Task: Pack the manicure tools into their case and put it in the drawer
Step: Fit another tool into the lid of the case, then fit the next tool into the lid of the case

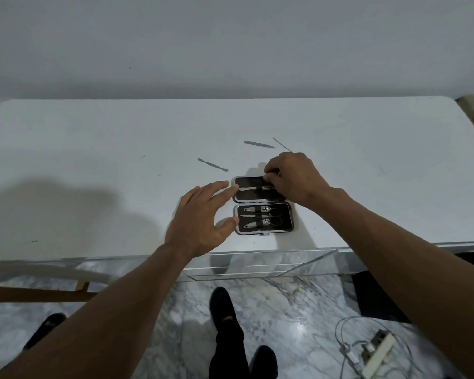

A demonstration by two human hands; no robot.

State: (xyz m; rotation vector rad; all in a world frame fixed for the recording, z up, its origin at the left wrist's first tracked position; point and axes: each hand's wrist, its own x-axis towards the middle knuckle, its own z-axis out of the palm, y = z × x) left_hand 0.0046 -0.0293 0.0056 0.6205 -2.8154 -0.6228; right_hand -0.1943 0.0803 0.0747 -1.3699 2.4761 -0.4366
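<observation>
Fingers (271, 169) of the right hand (293, 176) curl together and pinch the end of a slim tool (251, 188), seating it in the far half of the open case (246, 195). Left hand (200, 217) is spread, index tip and thumb touching the case's left rim to steady it. The case lies flat near the front edge of the table (93, 160). Its near half already holds three tools under a strap: two clippers (260, 208) and scissors (257, 215) between them. Three pieces lie loose beyond the case: a pusher (212, 164), a file (258, 144) and a thin pick (282, 144). I judge packing a bit over halfway. Left to do: those three, closing the case, then the drawer (257, 265) below, which looks shut.
</observation>
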